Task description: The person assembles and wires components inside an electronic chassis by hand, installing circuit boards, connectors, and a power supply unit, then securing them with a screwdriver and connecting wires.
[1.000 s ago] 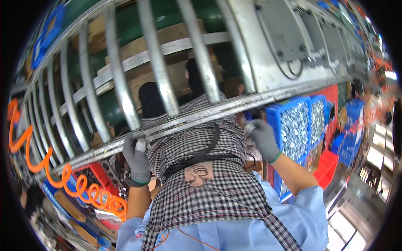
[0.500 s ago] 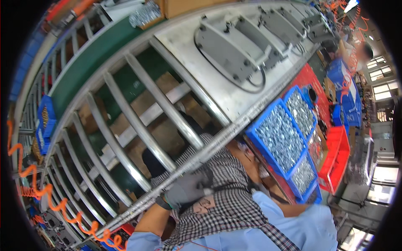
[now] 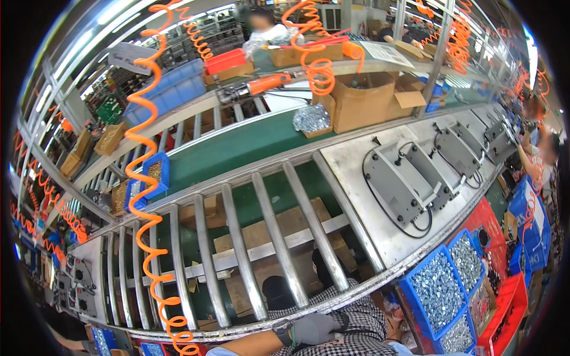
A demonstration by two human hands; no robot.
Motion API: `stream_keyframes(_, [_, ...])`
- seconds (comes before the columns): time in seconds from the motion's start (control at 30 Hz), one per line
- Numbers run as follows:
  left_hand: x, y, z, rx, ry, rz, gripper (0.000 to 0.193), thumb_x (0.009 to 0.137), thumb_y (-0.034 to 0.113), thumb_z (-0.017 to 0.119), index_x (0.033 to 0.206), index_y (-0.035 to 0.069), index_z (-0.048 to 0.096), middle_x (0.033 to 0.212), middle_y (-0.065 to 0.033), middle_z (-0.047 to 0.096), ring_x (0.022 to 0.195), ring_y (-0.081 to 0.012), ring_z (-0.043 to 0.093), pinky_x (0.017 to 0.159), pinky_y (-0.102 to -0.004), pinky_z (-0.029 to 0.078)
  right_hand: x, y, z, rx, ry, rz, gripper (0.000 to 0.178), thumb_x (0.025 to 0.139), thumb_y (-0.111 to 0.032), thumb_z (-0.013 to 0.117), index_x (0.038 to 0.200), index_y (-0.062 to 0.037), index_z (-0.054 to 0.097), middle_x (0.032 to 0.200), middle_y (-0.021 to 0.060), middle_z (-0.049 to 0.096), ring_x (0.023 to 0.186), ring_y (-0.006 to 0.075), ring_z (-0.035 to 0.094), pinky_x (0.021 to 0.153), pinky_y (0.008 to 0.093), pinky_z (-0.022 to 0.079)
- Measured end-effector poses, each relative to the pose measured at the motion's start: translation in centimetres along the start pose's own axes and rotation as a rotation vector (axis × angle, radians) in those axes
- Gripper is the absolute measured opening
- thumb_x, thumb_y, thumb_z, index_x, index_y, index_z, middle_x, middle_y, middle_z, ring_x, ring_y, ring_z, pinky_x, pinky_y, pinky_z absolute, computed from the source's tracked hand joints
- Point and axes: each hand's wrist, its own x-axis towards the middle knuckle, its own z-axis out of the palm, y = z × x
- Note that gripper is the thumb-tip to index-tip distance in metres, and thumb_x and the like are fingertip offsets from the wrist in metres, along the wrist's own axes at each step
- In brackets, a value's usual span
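My left hand [image 3: 317, 328], in a grey glove with a dark band at the wrist, rests in front of my checked apron [image 3: 359, 314] at the near rail of the roller conveyor [image 3: 249, 329]. Its fingers point right, look loosely apart, and hold nothing I can see; their tips blend into dark cloth. My right hand does not show. Beyond the left hand run the bare metal rollers [image 3: 240, 252]. Farther right, grey flat housings with raised side bars and black cables, one a near unit [image 3: 395, 184], lie in a row on a metal plate [image 3: 356, 160].
Blue bins of small silvery parts [image 3: 436, 291] stand at the right beside a red bin [image 3: 504, 320]. An orange coiled hose [image 3: 145, 202] hangs before the rollers. Across the green belt [image 3: 225, 157] are a cardboard box [image 3: 362, 104] and an orange power tool [image 3: 267, 83]. Other people work farther off.
My view has lifted, bringing in the far benches and hanging hoses. My left hand now sits lower in the picture, still at the apron. The grey housings stay on the plate.
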Motion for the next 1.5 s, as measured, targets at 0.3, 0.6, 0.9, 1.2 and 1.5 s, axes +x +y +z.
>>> stream_keyframes(0.3, [0.6,-1.2,0.1,-0.122,-0.116,0.084,0.039,0.094,0.034,0.049,0.108,-0.001,0.054,0.1,-0.0218,0.059,0.099,-0.0394,0.058,0.087,-0.0453,0.046,1.0,-2.3,1.2,0.187,0.004,0.193,0.052,0.088,-0.045,0.059,0.116,-0.0018,0.062,0.112,0.0147,0.066,0.102,0.0247,0.062,0.091,0.0369,0.047])
stream_keyframes(0.6, [0.5,-1.0,0.4,0.022,0.026,0.068,0.037,0.089,0.031,0.056,0.113,0.004,0.057,0.1,-0.0224,0.061,0.093,-0.0391,0.06,0.081,-0.0435,0.049,-6.4,11.4,3.8,0.586,0.286,0.432,0.055,0.088,-0.048,0.058,0.116,-0.0012,0.062,0.112,0.0149,0.065,0.103,0.0255,0.062,0.091,0.0373,0.047])
stream_keyframes(0.9, [-2.2,-4.7,3.8,-0.197,0.403,0.296,0.039,0.096,0.035,0.052,0.115,0.001,0.057,0.104,-0.0231,0.062,0.098,-0.0405,0.059,0.082,-0.0417,0.048,-3.4,11.9,4.1,0.92,0.461,0.588,0.058,0.088,-0.052,0.057,0.116,-0.0007,0.062,0.113,0.0151,0.065,0.104,0.0263,0.062,0.092,0.0378,0.047])
stream_keyframes(1.2, [-3.0,-6.5,3.1,-0.221,0.418,0.229,0.035,0.095,0.032,0.055,0.111,0.001,0.058,0.09,-0.0181,0.065,0.079,-0.0349,0.062,0.069,-0.0396,0.049,1.3,3.0,-1.4,0.498,0.402,0.829,0.07,0.089,-0.063,0.045,0.113,-0.0003,0.063,0.116,0.0158,0.063,0.109,0.0313,0.061,0.095,0.043,0.045])
stream_keyframes(1.5, [2.9,-10.0,0.9,-0.461,0.443,0.184,0.036,0.093,0.032,0.058,0.112,0.001,0.058,0.093,-0.0134,0.065,0.083,-0.0283,0.062,0.075,-0.0373,0.049,1.5,-10.3,-3.9,-0.029,0.201,0.74,0.069,0.095,-0.06,0.03,0.121,-0.0031,0.058,0.123,0.0248,0.058,0.114,0.0392,0.057,0.096,0.0457,0.044])
